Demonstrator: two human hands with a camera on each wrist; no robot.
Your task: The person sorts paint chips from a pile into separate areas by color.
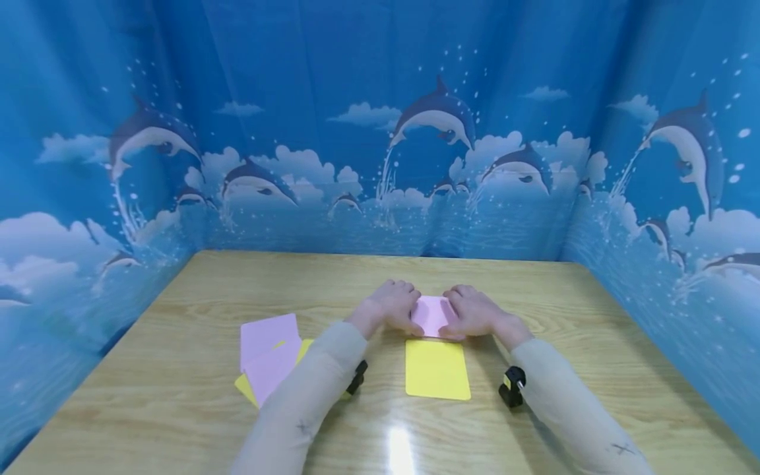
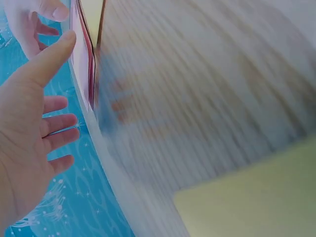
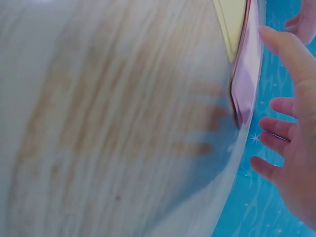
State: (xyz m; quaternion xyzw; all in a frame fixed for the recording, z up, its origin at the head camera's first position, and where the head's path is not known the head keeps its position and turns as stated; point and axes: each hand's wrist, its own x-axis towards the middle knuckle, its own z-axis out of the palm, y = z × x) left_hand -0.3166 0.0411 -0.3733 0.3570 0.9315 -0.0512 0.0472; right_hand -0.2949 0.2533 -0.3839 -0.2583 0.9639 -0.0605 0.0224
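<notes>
A pink square sheet [image 1: 430, 316] lies on the table between my two hands, and its edge looks layered in the left wrist view. My left hand [image 1: 393, 307] is at its left side, with the thumb tip close over the sheet and the fingers loosely extended. At the right side my right hand [image 1: 472, 313] mirrors it, thumb over the near right part, fingers relaxed and spread. Directly on the near side of the pink sheet lies a flat yellow square sheet [image 1: 437, 371] with rounded corners.
Left of my left forearm, pink sheets [image 1: 268, 336] and yellow sheets [image 1: 245, 388] overlap in a loose pile, partly hidden by the sleeve. A blue dolphin-print curtain [image 1: 309, 132] stands behind and beside the wooden table [image 1: 178, 422].
</notes>
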